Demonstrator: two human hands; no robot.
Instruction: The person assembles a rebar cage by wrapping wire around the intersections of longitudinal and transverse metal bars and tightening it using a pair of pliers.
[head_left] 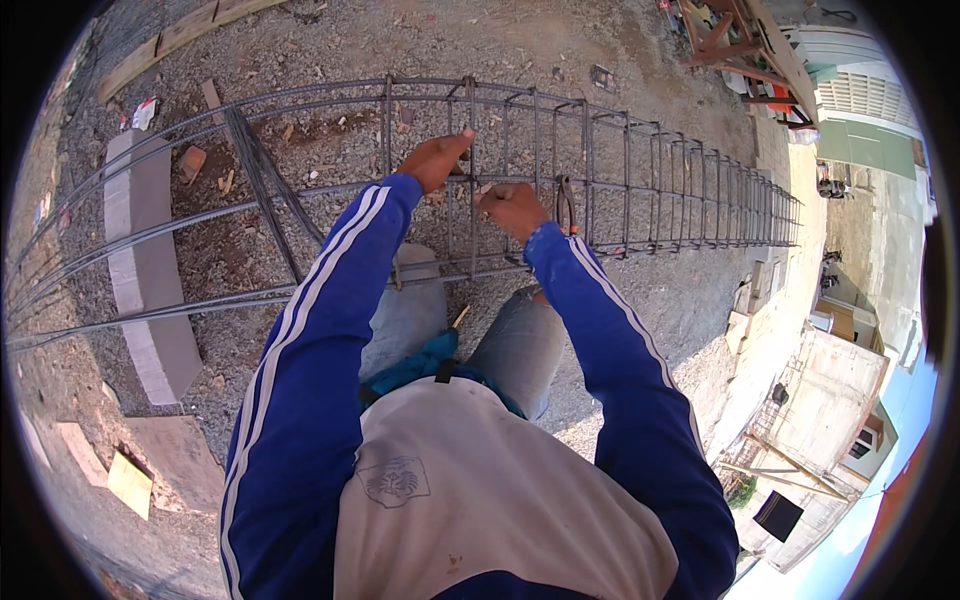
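A long cage of steel reinforcing bars [627, 185], with square stirrups along it, stretches across in front of me. My left hand [437, 162] is closed at a stirrup near the cage's middle bar, thumb stretched along it; its other fingers are mostly hidden. Just to the right and nearer, my right hand [516, 210] pinches at the same stirrup, and whatever sits between its fingertips is too small to make out. A pair of pincers [568, 206] hangs upright on the cage, right beside my right hand.
A bundle of thin wire [262, 190] lies across the bars at left. The loose bar ends pass over a grey block [150, 270]. Wooden boards [131, 484] lie on the gravel [640, 300] at lower left. A wooden frame [725, 45] stands at far right.
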